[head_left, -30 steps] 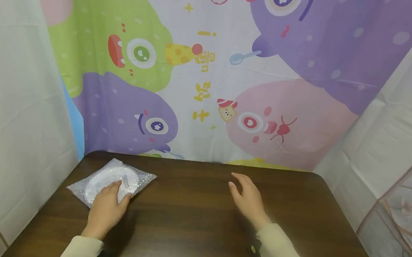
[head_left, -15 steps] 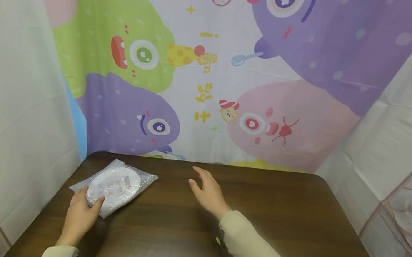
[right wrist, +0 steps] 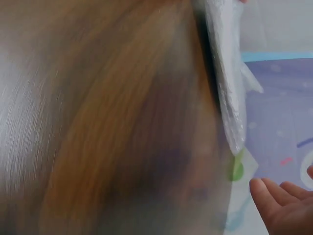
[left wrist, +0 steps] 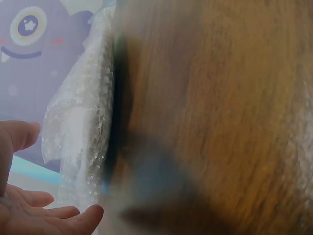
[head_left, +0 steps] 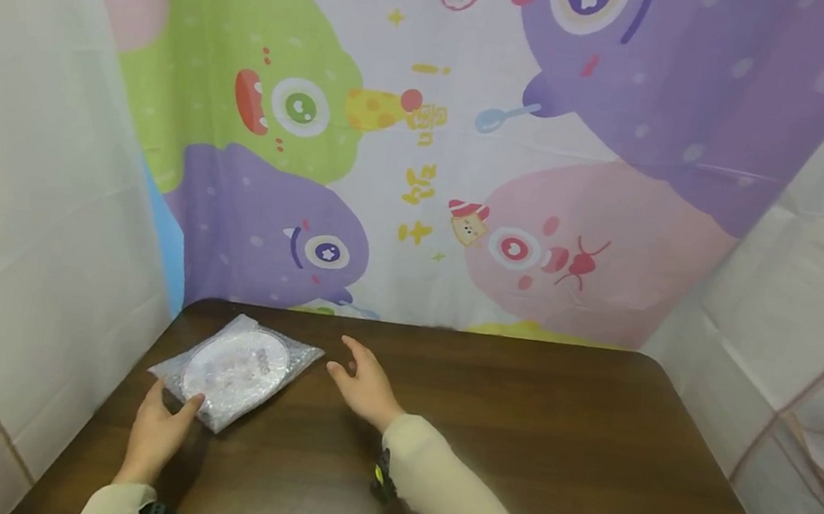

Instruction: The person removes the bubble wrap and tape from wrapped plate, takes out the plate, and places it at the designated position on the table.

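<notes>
On the left part of the table lies a round white plate-like disc (head_left: 237, 373) with faint printing, inside a clear bubble-wrap bag (head_left: 162, 371). My left hand (head_left: 158, 431) is at the bag's near left edge, thumb and fingers spread apart around that corner. In the left wrist view the bubble wrap (left wrist: 83, 112) stands just beyond the spread fingers (left wrist: 63, 215). My right hand (head_left: 366, 386) hovers a short way right of the bag, thumb and fingers parted with nothing between them. The right wrist view has the bag's corner (right wrist: 234, 132) beyond the fingertips (right wrist: 259, 188).
The dark brown wooden table (head_left: 551, 439) extends right and toward me. A cartoon-printed curtain (head_left: 424, 283) hangs behind its back edge. Pale tiled-pattern sheets stand at the left (head_left: 34, 192) and right (head_left: 766, 328).
My left hand has drawn back from on top of the bag to its near left edge. The right hand has moved left across the table toward the bag.
</notes>
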Demonstrator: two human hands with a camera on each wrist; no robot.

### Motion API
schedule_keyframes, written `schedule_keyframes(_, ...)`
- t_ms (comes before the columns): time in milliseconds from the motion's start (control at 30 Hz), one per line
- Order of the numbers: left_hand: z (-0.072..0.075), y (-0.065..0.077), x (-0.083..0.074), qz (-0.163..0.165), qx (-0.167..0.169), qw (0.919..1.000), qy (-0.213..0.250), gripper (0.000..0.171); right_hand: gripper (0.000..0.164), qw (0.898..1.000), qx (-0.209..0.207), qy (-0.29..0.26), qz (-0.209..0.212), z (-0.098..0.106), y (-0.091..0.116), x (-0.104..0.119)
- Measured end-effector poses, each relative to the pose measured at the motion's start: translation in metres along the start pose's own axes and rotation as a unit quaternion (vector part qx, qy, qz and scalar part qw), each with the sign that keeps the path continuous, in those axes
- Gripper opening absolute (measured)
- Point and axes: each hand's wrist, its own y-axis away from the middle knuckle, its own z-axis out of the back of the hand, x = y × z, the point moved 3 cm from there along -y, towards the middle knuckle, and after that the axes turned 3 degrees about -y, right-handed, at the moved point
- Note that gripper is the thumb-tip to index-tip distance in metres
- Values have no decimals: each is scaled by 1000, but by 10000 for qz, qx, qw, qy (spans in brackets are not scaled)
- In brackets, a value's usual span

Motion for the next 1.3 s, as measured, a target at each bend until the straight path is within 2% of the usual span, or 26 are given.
schedule_keyframes(167, -2, -1, -1, 77, 156, 9996, 233, 84, 64, 9981, 247, -495, -282, -22, -5, 4)
schedule_keyframes(400, -4, 2, -6, 75, 446, 9959, 780, 83, 70, 9886, 627, -1072, -848, -57, -5, 10)
schedule_keyframes(567, -7, 2, -7, 50, 422, 9949, 912, 81, 69, 9858, 722, -1177, -952, -75, -6, 18)
schedule_keyframes(800, -9, 5, -6, 20, 188, 9947, 1009, 66, 71, 9799, 851, -1382, -1158, -93, -6, 20)
schedule_keyframes(933, -12, 6, -5, 93, 176, 9936, 1115, 60, 72, 9754, 934, -1606, -1191, -103, -6, 21)
schedule_keyframes(1133, -17, 5, -3, 218, 180, 9934, 1111, 57, 71, 9781, 936, -1347, -1279, -110, -6, 23)
schedule_keyframes(1300, -17, 1, 0, 360, 328, 9944, 941, 71, 71, 9821, 945, -1149, -1151, -111, -6, 26)
